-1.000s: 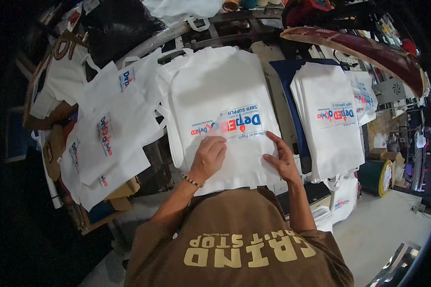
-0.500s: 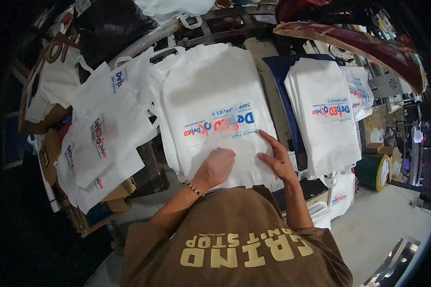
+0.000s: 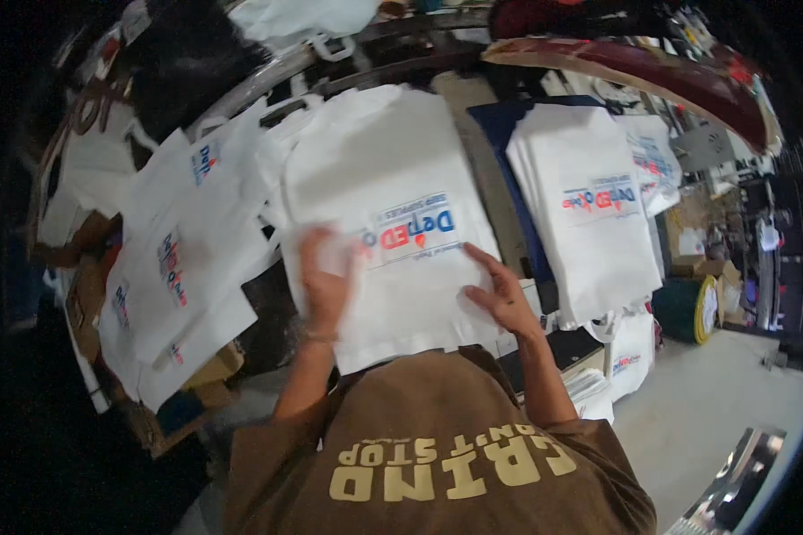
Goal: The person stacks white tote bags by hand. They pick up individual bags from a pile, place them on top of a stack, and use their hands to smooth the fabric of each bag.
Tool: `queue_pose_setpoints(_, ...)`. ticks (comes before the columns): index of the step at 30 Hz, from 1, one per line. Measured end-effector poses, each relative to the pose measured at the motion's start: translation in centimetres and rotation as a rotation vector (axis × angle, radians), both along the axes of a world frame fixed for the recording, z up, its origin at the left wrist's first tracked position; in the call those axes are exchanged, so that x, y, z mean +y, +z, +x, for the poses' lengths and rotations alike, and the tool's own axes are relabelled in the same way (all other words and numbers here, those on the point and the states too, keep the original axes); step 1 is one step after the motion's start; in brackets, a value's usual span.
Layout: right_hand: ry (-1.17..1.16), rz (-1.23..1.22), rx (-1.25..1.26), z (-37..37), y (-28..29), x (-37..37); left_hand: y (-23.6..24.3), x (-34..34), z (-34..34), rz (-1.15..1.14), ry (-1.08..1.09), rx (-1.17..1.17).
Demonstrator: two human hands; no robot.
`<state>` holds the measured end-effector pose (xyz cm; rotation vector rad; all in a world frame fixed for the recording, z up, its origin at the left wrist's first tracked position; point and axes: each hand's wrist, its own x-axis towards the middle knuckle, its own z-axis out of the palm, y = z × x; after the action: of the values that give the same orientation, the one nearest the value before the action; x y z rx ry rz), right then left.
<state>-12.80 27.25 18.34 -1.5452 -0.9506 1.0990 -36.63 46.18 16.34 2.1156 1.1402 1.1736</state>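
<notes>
A stack of white printed bags lies flat in front of me, with blue and red print on the top one. My right hand rests on the right edge of the stack, thumb and forefinger spread apart and nothing gripped. Over the left edge of the same stack is my left hand, smeared by motion. Its fingers cover the left end of the print, and whether anything is in them cannot be made out.
To the right, a second stack of white bags lies on a dark blue board. Loose printed bags overlap on the left above cardboard boxes. A long dark red curved piece spans the far right, and a green roll stands below.
My left hand has swept left across the print from the middle of the bag to its left edge. My right hand keeps its place at the right edge. The view has shifted slightly.
</notes>
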Motion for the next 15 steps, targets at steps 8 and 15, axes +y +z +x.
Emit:
queue_pose_setpoints(8, 0.13, 0.084, -0.352, -0.5, 4.6, 2.4, -2.1, 6.1, -5.0, -0.399, 0.006, 0.511)
queue_pose_setpoints(15, -0.257, -0.078, -0.573, 10.9, 7.4, -1.5, 0.1, 4.5, -2.1, -0.507, 0.194, 0.633)
